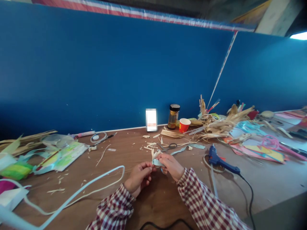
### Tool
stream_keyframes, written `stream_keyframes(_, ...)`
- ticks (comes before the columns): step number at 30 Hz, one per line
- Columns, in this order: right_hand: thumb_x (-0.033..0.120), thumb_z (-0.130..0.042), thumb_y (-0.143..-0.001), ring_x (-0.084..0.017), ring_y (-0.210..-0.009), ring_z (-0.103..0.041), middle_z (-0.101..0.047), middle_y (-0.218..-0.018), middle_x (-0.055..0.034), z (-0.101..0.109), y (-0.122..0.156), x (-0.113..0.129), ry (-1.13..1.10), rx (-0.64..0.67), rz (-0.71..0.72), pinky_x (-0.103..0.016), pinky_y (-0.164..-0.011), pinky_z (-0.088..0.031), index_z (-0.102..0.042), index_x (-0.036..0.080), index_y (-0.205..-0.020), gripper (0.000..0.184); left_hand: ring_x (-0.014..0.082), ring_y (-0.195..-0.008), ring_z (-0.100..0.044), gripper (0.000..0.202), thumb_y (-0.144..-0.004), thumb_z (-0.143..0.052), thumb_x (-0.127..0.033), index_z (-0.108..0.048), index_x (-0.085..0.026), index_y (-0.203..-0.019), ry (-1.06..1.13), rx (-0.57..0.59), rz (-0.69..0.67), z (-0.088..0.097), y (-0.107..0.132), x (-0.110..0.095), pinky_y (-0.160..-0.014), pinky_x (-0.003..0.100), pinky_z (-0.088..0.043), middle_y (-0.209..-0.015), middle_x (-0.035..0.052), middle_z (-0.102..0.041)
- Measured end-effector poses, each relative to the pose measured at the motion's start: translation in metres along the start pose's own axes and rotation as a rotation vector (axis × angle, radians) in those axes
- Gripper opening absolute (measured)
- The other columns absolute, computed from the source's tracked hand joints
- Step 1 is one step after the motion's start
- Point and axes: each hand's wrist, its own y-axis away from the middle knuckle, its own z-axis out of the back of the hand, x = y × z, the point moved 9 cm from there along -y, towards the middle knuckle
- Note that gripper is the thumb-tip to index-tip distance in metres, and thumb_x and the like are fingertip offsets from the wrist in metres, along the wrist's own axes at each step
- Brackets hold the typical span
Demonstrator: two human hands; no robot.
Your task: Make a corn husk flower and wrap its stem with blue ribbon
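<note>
In front of me, my left hand (139,179) is closed, its fingertips pinching the lower end of a small bundle of pale dried husk strips (155,154). My right hand (172,166) pinches a light-blue ribbon (157,162) that lies against the bundle just below its frayed top. A bit of blue also shows under the right fingers. Behind the hands lies a pair of scissors (172,146), partly among husk scraps (151,146). Another stretch of light-blue ribbon (198,146) runs across the table; whether it joins the held piece cannot be seen.
A blue glue gun (223,163) with a black cord rests at right. Behind stand a dark-lidded jar (173,117), a red paper cup (184,125) and a husk pile (223,124). A white cable (93,177) loops at left, near plastic bags (61,153). A blue partition (107,70) bounds the table.
</note>
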Motion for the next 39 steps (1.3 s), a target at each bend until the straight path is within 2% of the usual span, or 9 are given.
stream_keyframes(2,0.025,-0.044,-0.070,-0.005,-0.037,-0.024,-0.033,-0.042,0.0082,-0.001,0.000,-0.001,0.008,0.015,-0.011,-0.019,-0.036,-0.018,-0.052,0.017,-0.069,0.011,0.0001,-0.040,-0.041,0.031,-0.061,-0.071,-0.028,-0.061,-0.014,-0.087,0.015,0.012,-0.017,-0.002,0.001,-0.003,-0.034,0.012,-0.029,-0.075,0.0013,-0.063)
stream_keyframes(6,0.024,-0.044,-0.072,-0.005,-0.036,-0.021,-0.029,-0.042,0.0094,-0.002,0.000,-0.005,0.002,0.020,-0.042,-0.018,-0.036,-0.015,-0.051,0.017,-0.069,0.010,0.0000,-0.037,-0.034,0.035,-0.059,-0.072,-0.029,-0.063,-0.012,-0.088,0.037,-0.032,-0.029,0.002,0.002,-0.008,-0.032,0.011,-0.022,-0.055,-0.0037,-0.054)
stream_keyframes(11,0.023,-0.044,-0.072,-0.005,-0.036,-0.017,-0.026,-0.042,0.0098,-0.004,0.001,-0.004,-0.015,0.044,-0.044,-0.019,-0.036,-0.014,-0.050,0.017,-0.068,0.009,0.0001,-0.038,-0.034,0.035,-0.056,-0.074,-0.031,-0.065,-0.011,-0.083,0.026,-0.055,-0.041,0.004,0.003,-0.009,-0.033,0.011,-0.021,-0.059,-0.0008,-0.058)
stream_keyframes(18,0.028,-0.047,-0.070,-0.003,-0.034,-0.020,-0.030,-0.041,0.0103,-0.007,0.002,-0.007,-0.002,0.070,-0.062,-0.017,-0.034,-0.013,-0.051,0.017,-0.070,0.012,0.0007,-0.033,-0.035,0.033,-0.054,-0.074,-0.033,-0.064,-0.011,-0.077,-0.064,-0.073,-0.086,0.006,-0.001,-0.011,-0.032,0.014,-0.022,-0.053,-0.0012,-0.058)
stream_keyframes(23,0.030,-0.048,-0.072,-0.003,-0.034,-0.017,-0.026,-0.040,0.0112,-0.011,0.003,-0.010,-0.008,0.087,-0.088,-0.018,-0.035,-0.010,-0.051,0.017,-0.069,0.014,0.0015,-0.031,-0.033,0.029,-0.051,-0.075,-0.029,-0.061,-0.011,-0.069,-0.128,-0.123,-0.153,0.008,-0.002,-0.014,-0.032,0.015,-0.022,-0.043,-0.0059,-0.050)
stream_keyframes(28,0.032,-0.049,-0.073,-0.003,-0.034,-0.014,-0.023,-0.040,0.0114,-0.009,0.004,-0.012,0.007,0.081,-0.106,-0.019,-0.035,-0.009,-0.050,0.017,-0.068,0.016,0.0011,-0.030,-0.032,0.026,-0.055,-0.074,-0.031,-0.060,-0.012,-0.066,-0.076,-0.029,-0.054,0.007,-0.006,-0.004,-0.031,0.013,-0.022,-0.038,-0.0076,-0.044)
stream_keyframes(33,0.035,-0.050,-0.076,-0.005,-0.039,-0.025,-0.031,-0.042,0.0075,0.000,0.002,0.002,0.205,0.037,0.041,-0.020,-0.039,-0.018,-0.051,0.016,-0.060,0.025,-0.0012,-0.035,-0.033,0.027,-0.053,-0.077,-0.026,-0.061,-0.011,-0.069,0.057,0.018,0.012,0.007,-0.002,-0.003,-0.033,0.010,-0.025,-0.050,-0.0046,-0.052)
stream_keyframes(36,0.031,-0.051,-0.075,-0.007,-0.047,-0.032,-0.040,-0.048,0.0048,0.001,0.004,0.013,0.306,0.033,0.149,-0.020,-0.045,-0.025,-0.055,0.015,-0.061,0.022,-0.0012,-0.036,-0.035,0.034,-0.052,-0.078,-0.025,-0.064,-0.011,-0.081,0.067,0.005,0.028,0.006,-0.001,-0.004,-0.035,0.010,-0.028,-0.051,-0.0055,-0.051)
stream_keyframes(39,0.028,-0.051,-0.074,-0.007,-0.051,-0.035,-0.045,-0.053,0.0034,0.000,0.006,0.020,0.358,0.034,0.197,-0.020,-0.050,-0.029,-0.057,0.014,-0.061,0.020,-0.0010,-0.035,-0.035,0.041,-0.052,-0.078,-0.025,-0.066,-0.011,-0.089,0.059,-0.008,0.017,0.005,-0.002,-0.002,-0.035,0.011,-0.028,-0.051,-0.0055,-0.052)
